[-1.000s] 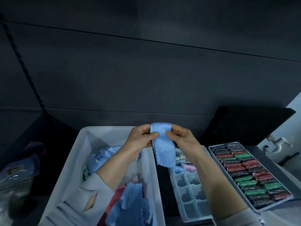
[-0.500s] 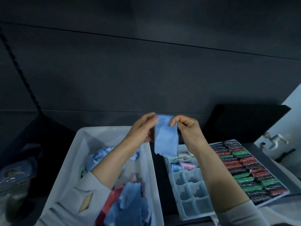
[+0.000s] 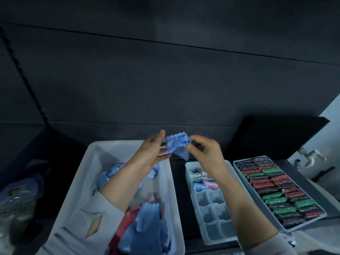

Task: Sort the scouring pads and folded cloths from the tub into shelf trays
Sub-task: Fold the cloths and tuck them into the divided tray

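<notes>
A small blue cloth (image 3: 178,146) with a scalloped edge is bunched up between my left hand (image 3: 153,153) and my right hand (image 3: 204,150), held in the air above the gap between tub and tray. Both hands pinch it. Below the left arm, the white tub (image 3: 82,181) holds loose blue, pink and red cloths (image 3: 145,225). The divided tray (image 3: 213,208) to its right has folded cloths in its far compartments, among them a blue one (image 3: 199,186) and a pink one (image 3: 211,184). Farther right, a flat tray (image 3: 237,163) is packed with red, green and dark scouring pads (image 3: 276,192).
A dark wall runs behind everything. A black box (image 3: 276,137) stands behind the pad tray. A plastic bag (image 3: 16,197) lies at the far left, and a white tap (image 3: 311,155) shows at the far right.
The blue cloth hung long between my fingers; now it is gathered into a short bundle. Both hands have risen slightly and shifted, and the view has tilted so the trays sit farther right.
</notes>
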Demonstrator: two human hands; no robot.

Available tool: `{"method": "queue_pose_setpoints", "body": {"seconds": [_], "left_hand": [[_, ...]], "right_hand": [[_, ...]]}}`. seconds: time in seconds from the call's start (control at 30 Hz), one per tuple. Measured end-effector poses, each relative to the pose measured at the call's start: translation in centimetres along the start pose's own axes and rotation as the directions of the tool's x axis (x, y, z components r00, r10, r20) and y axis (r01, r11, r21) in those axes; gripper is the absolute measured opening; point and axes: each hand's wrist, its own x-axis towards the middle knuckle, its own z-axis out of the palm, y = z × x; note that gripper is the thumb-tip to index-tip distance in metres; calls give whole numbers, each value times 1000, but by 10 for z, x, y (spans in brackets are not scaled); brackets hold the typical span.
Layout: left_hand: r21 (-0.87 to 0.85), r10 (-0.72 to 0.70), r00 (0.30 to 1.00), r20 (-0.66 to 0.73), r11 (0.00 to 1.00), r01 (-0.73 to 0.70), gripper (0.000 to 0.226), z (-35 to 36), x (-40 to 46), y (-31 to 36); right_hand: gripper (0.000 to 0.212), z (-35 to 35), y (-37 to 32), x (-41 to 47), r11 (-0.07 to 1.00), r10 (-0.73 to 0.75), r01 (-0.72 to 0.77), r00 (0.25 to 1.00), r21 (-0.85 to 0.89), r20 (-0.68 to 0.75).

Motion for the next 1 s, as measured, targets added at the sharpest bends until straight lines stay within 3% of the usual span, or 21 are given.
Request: {"method": "queue_pose_setpoints", "body": {"seconds": [0.07,0.1,0.17,0.23,0.4,0.5,0.57,0.63,0.67,0.7,0.77,0.83,0.93,1.0], "left_hand": [[169,17,998,60,985,-27,64,-3,-3,-1],[203,21,992,127,978,-46,69,-3,-6,-3],[206,65,974,217,972,-111,48,-1,-11,-8],[172,127,973,195,972,-162,25,0,-11,-12],[106,269,957,106,954,-280,17,2,-13,-14],[101,310,949,54,944,-314,30,7,-17,-11],[49,235,972,32,971,-236,28,9,-14,-10],[15,92,991,95,995,-94,20,10,-14,-9],[70,40,989,146,996,-51,30,9,-13,-11],[139,14,982,189,989,-41,37,10,-13,-14],[211,43,974,223,973,-91,29,13,-14,-21],[199,76,976,203,973,-118,19,19,-13,-27],[169,140,976,169,971,-168,13,27,-9,-35],[150,174,970,170,968,-200,15,35,-9,-38]], "right_hand": [[55,0,5,1,977,156,-159,987,141,38],[60,-1,5,1,956,187,-197,980,218,67],[32,-2,2,-3,904,226,-247,969,348,101],[14,-4,-5,-5,866,260,-288,958,409,124],[17,-9,-3,-7,829,243,-300,953,472,179],[31,-10,-2,-6,838,228,-286,957,464,178],[34,-11,-2,-8,867,214,-265,963,421,166],[35,-13,-1,-9,903,182,-223,973,367,144],[38,-14,1,-9,922,158,-196,978,333,137],[41,-16,3,-10,941,134,-168,982,294,133],[46,-19,5,-11,967,103,-134,984,219,147],[49,-22,8,-15,958,139,-171,979,231,151],[36,-29,12,-24,835,297,-322,946,446,128],[24,-36,18,-32,782,352,-416,909,464,221]]}}
